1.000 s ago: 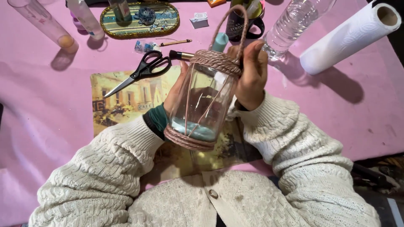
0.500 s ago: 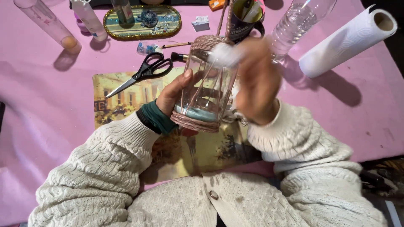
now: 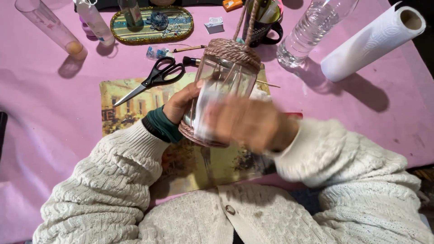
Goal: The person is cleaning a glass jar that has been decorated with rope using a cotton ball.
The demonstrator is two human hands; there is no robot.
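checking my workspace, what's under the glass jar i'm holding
Under the glass jar lies a picture placemat on the pink tablecloth. The left hand grips the jar; the blurred right hand and both sleeves cover much of the mat.

Cream cable-knit cardigan [image 3: 253,217], green cuff [image 3: 163,125]

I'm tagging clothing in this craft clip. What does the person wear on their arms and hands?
Both arms are in a cream cable-knit cardigan with chunky ribbed texture. A dark green cuff shows under the left sleeve at the wrist. The left hand and right hand are bare, with no gloves; the right is motion-blurred.
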